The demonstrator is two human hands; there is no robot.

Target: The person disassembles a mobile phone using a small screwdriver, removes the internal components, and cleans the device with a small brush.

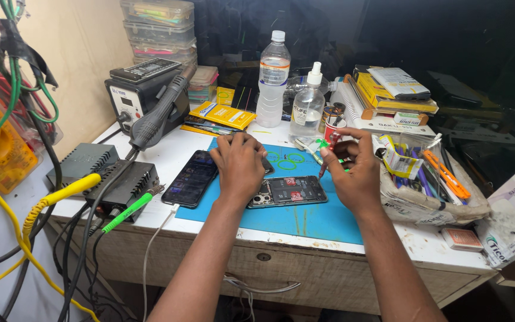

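In the middle of the frame we rest our left hand [241,166] with bent fingers on the left end of an opened phone [288,191], which lies on the blue mat [305,217] on the worktop [424,241]. Our right hand [353,170] pinches a thin tool [324,167] just above the phone's right end. A second phone [190,177] with a lit screen lies left of the hands.

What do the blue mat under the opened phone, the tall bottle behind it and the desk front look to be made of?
Blue mat: likely silicone or rubber, matte, lying flat with soft edges. Tall bottle: clear plastic, glossy, see-through, with a white cap. Desk front: seemingly wood or laminate, pale grained surface, worn and chipped at the edge. The left hand rests over the opened phone.
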